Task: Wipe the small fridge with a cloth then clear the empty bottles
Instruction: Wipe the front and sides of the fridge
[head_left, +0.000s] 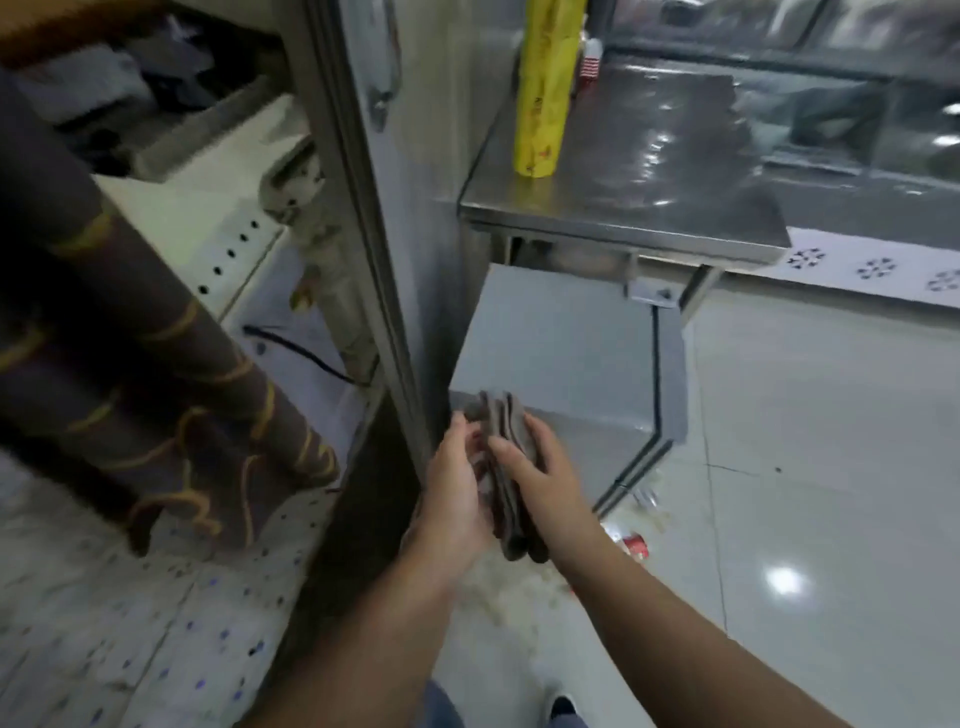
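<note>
Both hands were on the cloth (506, 467), a grey-brown rag folded into a thick layered strip, soft and a bit limp at the bottom end. The left hand (454, 486) cupped it from the side with curled fingers, the right hand (540, 486) clamped over the top, thumb across the folds. They held it just above the near corner of the fridge (561, 353), a small boxy grey thing with a smooth matte top and a dark seal running down its right edge.

The fridge sat tucked under a steel table (649, 208), shiny and scuffed, so its back half was covered. A yellow roll (545, 88) stood upright on the table, its top cut off by the frame. On the glossy tiled floor beside the fridge lay a red-labelled bottle (631, 545), partly behind the right wrist, plus some blurry litter I couldn't identify. A tall metal door (379, 234) crowded the left side, with a brown patterned curtain (156, 364) further left. Everything was motion-blurred.
</note>
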